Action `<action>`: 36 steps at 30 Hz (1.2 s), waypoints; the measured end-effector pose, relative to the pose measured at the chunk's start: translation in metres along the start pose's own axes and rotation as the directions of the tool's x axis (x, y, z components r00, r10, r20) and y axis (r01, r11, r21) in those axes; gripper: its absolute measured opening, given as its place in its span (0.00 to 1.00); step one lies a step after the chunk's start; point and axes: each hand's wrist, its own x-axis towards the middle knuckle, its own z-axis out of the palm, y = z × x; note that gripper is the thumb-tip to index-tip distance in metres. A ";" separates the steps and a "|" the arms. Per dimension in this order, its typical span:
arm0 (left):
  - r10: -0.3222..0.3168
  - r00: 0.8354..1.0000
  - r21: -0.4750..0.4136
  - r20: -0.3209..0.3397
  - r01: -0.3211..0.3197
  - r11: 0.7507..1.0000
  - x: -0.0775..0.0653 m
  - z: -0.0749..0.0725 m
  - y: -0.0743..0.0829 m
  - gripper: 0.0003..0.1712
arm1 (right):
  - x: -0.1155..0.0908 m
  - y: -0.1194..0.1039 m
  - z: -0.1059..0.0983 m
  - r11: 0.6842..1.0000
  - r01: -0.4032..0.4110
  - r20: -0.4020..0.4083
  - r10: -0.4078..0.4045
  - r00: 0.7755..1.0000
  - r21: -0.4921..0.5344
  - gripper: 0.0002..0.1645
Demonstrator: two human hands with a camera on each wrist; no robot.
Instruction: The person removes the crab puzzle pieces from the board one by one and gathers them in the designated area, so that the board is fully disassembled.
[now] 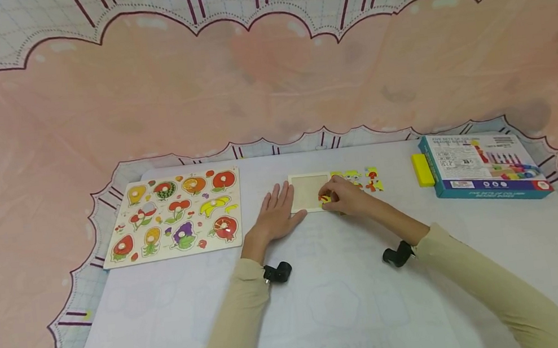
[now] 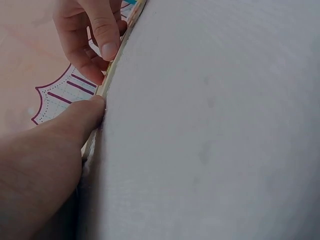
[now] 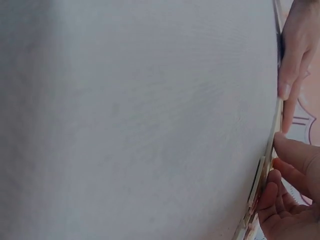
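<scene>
A small square puzzle tray [image 1: 308,189] with a pale wooden base lies in the middle of the white table. My left hand [image 1: 274,215] lies flat with fingers spread at its left side, the thumb against its near left corner; in the left wrist view the thumb presses the tray's edge. At the near right corner of the tray, my right hand [image 1: 350,196] pinches a red and yellow puzzle piece [image 1: 323,198] between thumb and fingers. Several loose puzzle pieces [image 1: 373,180], yellow, red and green, lie right of the tray, some partly hidden behind the right hand.
To the left lies a wooden fruit puzzle board [image 1: 171,219] with all sorts of fruit pieces on it. At the right are a blue and white toy box [image 1: 487,166] and, against its left side, a yellow block [image 1: 423,170]. A patterned cloth surrounds the table [image 1: 343,303].
</scene>
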 end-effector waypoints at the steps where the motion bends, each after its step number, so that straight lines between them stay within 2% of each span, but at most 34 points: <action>1: 0.000 1.000 -0.001 -0.001 0.000 1.000 0.000 0.000 0.000 0.46 | 0.000 0.000 0.000 1.000 0.002 -0.001 -0.002 1.000 0.001 0.18; 29: -0.005 1.000 -0.008 0.008 0.005 1.000 -0.002 -0.003 0.002 0.46 | 0.001 -0.001 0.002 1.000 0.024 -0.035 -0.024 0.999 -0.001 0.15; 33: -0.001 1.000 -0.010 0.003 0.001 1.000 -0.001 -0.003 0.001 0.46 | 0.000 0.001 0.002 0.998 0.047 -0.071 -0.044 0.997 0.031 0.10; 36: 0.002 1.000 -0.011 0.004 -0.002 1.000 -0.001 -0.003 0.001 0.46 | -0.002 0.006 -0.005 0.994 0.044 -0.105 -0.033 0.994 0.104 0.07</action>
